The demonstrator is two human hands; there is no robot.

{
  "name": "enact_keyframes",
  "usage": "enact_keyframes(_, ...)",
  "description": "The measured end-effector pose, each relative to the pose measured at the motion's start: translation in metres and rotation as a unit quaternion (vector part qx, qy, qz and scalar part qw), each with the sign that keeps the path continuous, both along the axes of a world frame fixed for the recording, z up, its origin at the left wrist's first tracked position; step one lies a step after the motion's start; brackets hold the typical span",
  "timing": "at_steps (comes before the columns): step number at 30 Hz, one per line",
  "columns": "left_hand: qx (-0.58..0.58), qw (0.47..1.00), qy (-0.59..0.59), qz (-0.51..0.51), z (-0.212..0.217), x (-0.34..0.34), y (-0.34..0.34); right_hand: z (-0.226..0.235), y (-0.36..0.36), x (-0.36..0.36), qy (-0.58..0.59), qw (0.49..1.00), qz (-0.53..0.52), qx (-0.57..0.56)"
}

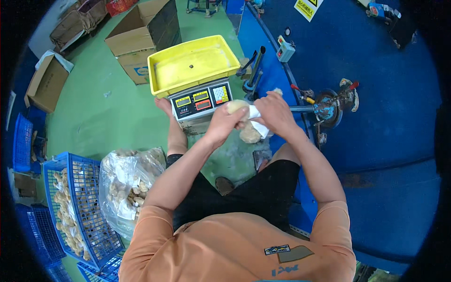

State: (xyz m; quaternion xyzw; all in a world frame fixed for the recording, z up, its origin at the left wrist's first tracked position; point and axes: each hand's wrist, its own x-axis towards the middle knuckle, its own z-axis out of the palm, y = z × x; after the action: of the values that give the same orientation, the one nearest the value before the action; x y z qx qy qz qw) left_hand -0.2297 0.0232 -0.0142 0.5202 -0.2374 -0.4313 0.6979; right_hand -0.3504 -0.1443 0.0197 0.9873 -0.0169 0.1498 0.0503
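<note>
A lumpy beige knobbly root [247, 133] with white wrapping is gripped by left hand [224, 123] and right hand [274, 114]; slackened grip risks dropping.

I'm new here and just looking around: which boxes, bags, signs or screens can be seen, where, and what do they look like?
Scale display: under the yellow tray, grey panel with small yellow and red screens.
Cardboard boxes: on the green floor beyond the scale, brown, open.
Clear plastic bag: left of the person, full of pale lumps.
Warning sign: on the blue machine at top, yellow, rectangular.
</note>
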Motion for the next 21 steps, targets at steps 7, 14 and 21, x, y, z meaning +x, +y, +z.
enact_keyframes(7, 0.008, 0.992, 0.127, -0.001, -0.007, 0.024, 0.027, 0.013, 0.034, 0.025, 0.064, 0.997, -0.025, 0.036)
enact_keyframes(14, -0.071, 0.983, -0.163, 0.034, -0.022, 0.038, 0.024, -0.002, 0.014, 0.017, -0.041, 0.941, -0.244, 0.23)
enact_keyframes(21, -0.068, 0.99, -0.079, -0.099, -0.027, 0.019, 0.011, 0.008, -0.013, -0.006, -0.18, 0.97, -0.152, 0.063)
